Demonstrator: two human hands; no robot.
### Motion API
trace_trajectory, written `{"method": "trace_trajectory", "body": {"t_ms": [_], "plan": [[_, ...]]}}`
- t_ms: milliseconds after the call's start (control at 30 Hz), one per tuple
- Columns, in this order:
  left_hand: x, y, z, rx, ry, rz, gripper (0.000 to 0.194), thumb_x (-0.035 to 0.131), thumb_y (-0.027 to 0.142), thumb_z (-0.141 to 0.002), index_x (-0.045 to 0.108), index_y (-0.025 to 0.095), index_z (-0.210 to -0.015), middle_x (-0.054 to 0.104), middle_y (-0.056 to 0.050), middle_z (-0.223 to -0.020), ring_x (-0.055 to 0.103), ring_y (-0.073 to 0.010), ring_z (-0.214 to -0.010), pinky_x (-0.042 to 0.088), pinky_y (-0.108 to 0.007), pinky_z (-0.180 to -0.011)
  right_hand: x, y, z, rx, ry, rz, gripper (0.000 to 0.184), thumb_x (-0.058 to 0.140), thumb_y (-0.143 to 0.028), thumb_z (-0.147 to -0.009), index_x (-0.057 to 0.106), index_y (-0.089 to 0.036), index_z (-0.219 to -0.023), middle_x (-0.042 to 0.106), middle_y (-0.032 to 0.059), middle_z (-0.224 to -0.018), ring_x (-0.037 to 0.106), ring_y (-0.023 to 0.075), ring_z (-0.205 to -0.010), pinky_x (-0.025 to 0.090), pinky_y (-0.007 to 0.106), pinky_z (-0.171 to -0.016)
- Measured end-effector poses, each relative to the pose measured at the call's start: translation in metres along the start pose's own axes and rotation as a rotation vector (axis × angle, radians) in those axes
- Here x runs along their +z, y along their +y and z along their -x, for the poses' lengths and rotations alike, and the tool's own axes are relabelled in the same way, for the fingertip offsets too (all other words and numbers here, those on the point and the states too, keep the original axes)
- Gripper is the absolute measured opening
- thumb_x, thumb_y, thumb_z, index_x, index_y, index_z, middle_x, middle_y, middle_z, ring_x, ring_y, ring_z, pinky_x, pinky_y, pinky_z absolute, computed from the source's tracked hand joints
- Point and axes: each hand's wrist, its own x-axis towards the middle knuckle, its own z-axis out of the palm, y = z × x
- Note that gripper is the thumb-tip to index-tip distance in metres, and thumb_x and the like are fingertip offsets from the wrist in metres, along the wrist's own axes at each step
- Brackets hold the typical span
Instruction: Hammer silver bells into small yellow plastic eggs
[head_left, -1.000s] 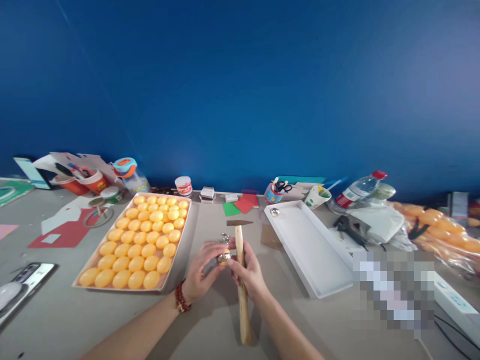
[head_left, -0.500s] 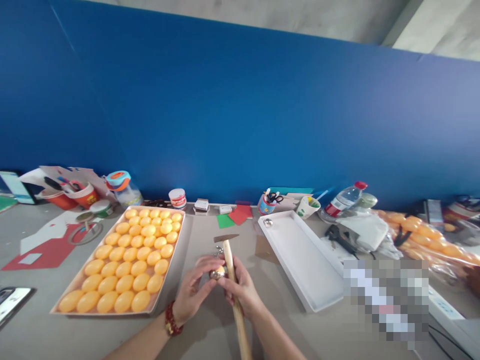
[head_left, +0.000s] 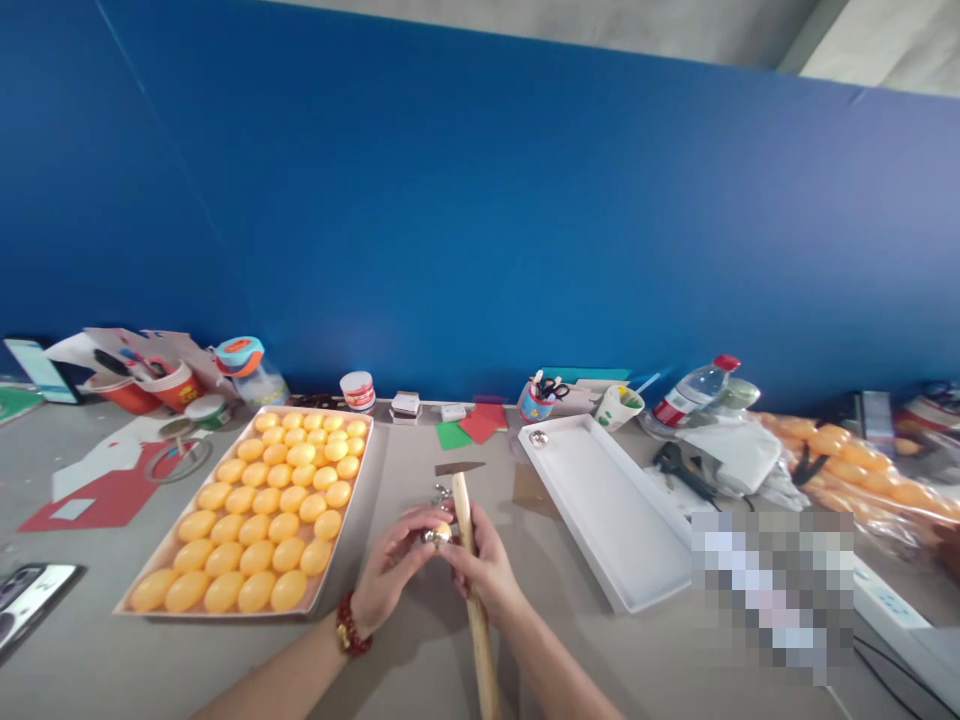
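Note:
In the head view my left hand (head_left: pixel 397 565) is closed around a small orange ball with a shiny metal band (head_left: pixel 436 538), its fingertips on both sides of it. My right hand (head_left: pixel 487 570) wraps a hammer (head_left: pixel 484 655) with a pale wooden handle; the narrow metal head points away from me. The right thumb reaches over close to the ball, and whether it touches is hard to tell. Small silvery metal bits (head_left: pixel 442 493) show just beyond my left fingers. To the left, a shallow box (head_left: pixel 324 592) is filled with rows of orange balls.
A white tray (head_left: pixel 600 510) on the right has a shiny metal piece (head_left: pixel 538 438) in its far corner. Green paper (head_left: pixel 452 434) and red paper (head_left: pixel 484 422) lie ahead. Cups, a bottle (head_left: pixel 694 395), bagged orange balls (head_left: pixel 847 460) and a phone (head_left: pixel 34 595) surround the workspace.
The whole view has shifted slightly, so the desk items sit a little higher and to the right. Both hands keep their holds on the ball and hammer, with the hammer handle slightly more upright.

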Motion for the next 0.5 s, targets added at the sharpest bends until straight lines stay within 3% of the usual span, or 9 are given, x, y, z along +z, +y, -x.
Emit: {"method": "trace_trajectory", "body": {"t_ms": [200,367,500], "plan": [[-0.002,-0.004,0.002,0.018,-0.036,-0.017,0.021,0.053,0.023,-0.095,0.065,0.020,-0.111,0.064,-0.013,-0.123,0.053,-0.0287,-0.126,0.044,-0.051,-0.107,0.001,-0.003,0.002,-0.009,0.039,0.050,0.064,0.080,-0.043,-0.070,0.049,-0.021,-0.122,0.059,-0.0056,-0.071,0.036,0.0016,-0.034,0.032,0.014,-0.030],[-0.003,-0.011,0.003,0.173,-0.080,-0.216,0.031,0.057,0.019,-0.091,0.058,0.024,-0.122,0.062,-0.012,-0.126,0.052,-0.0280,-0.126,0.044,-0.052,-0.107,-0.002,-0.002,0.002,0.013,0.013,0.072,0.066,0.080,-0.046,-0.070,0.048,-0.022,-0.122,0.058,-0.0064,-0.066,0.037,0.0028,-0.034,0.031,0.014,-0.030],[-0.003,-0.010,0.002,0.197,-0.070,-0.319,0.030,0.058,0.018,-0.090,0.058,0.024,-0.120,0.063,-0.011,-0.124,0.053,-0.0274,-0.122,0.045,-0.051,-0.104,-0.002,-0.002,0.001,0.033,-0.022,0.057,0.068,0.079,-0.049,-0.071,0.047,-0.021,-0.124,0.062,-0.0041,-0.069,0.038,0.0031,-0.034,0.033,0.015,-0.031]]}}
